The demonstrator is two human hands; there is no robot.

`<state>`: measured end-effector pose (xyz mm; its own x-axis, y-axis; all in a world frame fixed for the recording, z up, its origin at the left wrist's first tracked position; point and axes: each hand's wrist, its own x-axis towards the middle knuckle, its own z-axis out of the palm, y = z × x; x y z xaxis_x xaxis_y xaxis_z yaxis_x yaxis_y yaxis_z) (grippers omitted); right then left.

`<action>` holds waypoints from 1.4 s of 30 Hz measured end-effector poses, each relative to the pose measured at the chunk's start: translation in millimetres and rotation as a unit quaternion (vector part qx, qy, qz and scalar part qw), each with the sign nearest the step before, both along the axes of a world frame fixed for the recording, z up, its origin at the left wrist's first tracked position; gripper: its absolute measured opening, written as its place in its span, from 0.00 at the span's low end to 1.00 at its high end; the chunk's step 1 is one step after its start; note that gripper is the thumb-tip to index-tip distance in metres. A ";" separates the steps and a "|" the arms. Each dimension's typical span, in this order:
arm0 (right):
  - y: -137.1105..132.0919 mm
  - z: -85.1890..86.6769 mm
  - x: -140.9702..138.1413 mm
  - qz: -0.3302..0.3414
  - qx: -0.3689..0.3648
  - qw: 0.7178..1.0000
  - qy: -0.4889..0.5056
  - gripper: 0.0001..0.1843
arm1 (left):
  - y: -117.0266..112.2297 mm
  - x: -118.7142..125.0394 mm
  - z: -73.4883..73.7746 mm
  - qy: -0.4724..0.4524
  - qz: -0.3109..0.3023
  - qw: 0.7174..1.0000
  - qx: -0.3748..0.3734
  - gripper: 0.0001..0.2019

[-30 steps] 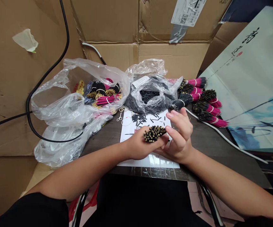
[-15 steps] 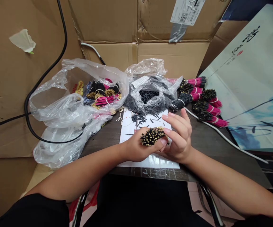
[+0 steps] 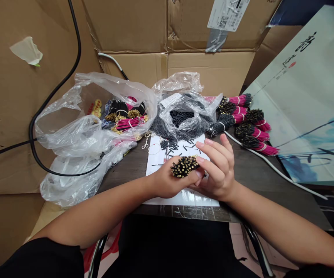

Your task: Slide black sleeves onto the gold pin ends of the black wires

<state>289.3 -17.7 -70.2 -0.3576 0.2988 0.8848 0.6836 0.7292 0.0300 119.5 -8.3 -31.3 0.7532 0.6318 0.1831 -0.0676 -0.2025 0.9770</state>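
Note:
My left hand (image 3: 167,180) is wrapped round a thick bundle of black wires with gold-coloured terminals (image 3: 184,167), whose ends point up at me. The rest of the bundle is hidden in the grip. Close against its right side is my right hand (image 3: 217,166), fingers stretched and apart, with the index fingertip at the bundle's edge. Its thumb is mostly hidden behind the left thumb. Beneath both hands lies a white sheet (image 3: 200,197), with several short black sleeves (image 3: 171,145) scattered on its far part.
Behind the sheet stands a clear plastic bag (image 3: 162,129) full of small black sleeves. Bundled pink and black wires (image 3: 255,133) lie to the right by a white cable (image 3: 277,166). An open plastic bag (image 3: 65,135) with more bundles is at left. Cardboard (image 3: 138,23) walls the back.
Both hands hold nearly the same place. The right fingers have shifted slightly left and closer to the bundle's edge. The whole view has moved a little.

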 end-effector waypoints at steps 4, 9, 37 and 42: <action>0.9 2.6 0.8 0.045 -0.037 0.998 -0.015 0.25 | -1.4 0.3 0.5 -0.006 -0.005 0.998 -0.055 0.14; 0.7 3.3 3.4 0.057 -0.037 0.998 -0.018 0.28 | -1.4 1.2 -1.5 0.001 -0.026 0.993 -0.112 0.17; 9.7 9.2 22.5 0.116 -0.150 0.982 0.023 0.19 | 8.4 -1.2 -5.6 0.066 0.114 0.990 0.059 0.15; 15.8 28.5 55.8 -0.059 -0.256 0.949 -0.173 0.12 | 11.2 -2.8 -8.0 0.114 0.165 0.974 0.105 0.16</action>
